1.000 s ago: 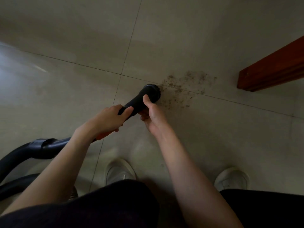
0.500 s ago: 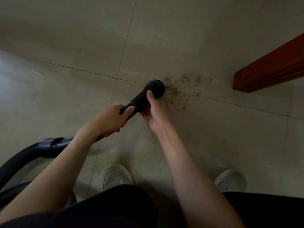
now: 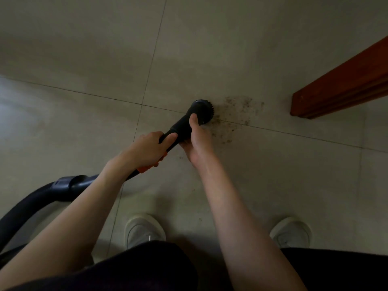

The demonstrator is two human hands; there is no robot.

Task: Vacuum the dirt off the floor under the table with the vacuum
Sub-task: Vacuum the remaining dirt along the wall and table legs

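Observation:
A black round brush nozzle (image 3: 202, 110) of the vacuum rests on the grey tiled floor at the left edge of a patch of dark dirt specks (image 3: 237, 114). My left hand (image 3: 147, 149) grips the black wand just above an orange part (image 3: 144, 169). My right hand (image 3: 198, 141) holds the nozzle's neck from the right side, thumb lying along it. The black hose (image 3: 31, 203) curves away to the lower left. The red-brown wooden table leg (image 3: 336, 87) stands right of the dirt.
My two pale shoes (image 3: 142, 229) (image 3: 290, 232) stand on the tiles below the hands. Grout lines cross under the nozzle. A few stray specks (image 3: 200, 219) lie between the shoes. Bare floor spreads up and to the left.
The nozzle has pushed up and to the right into the dirt patch. The specks on the patch's lower left have thinned. Both hands kept their grip.

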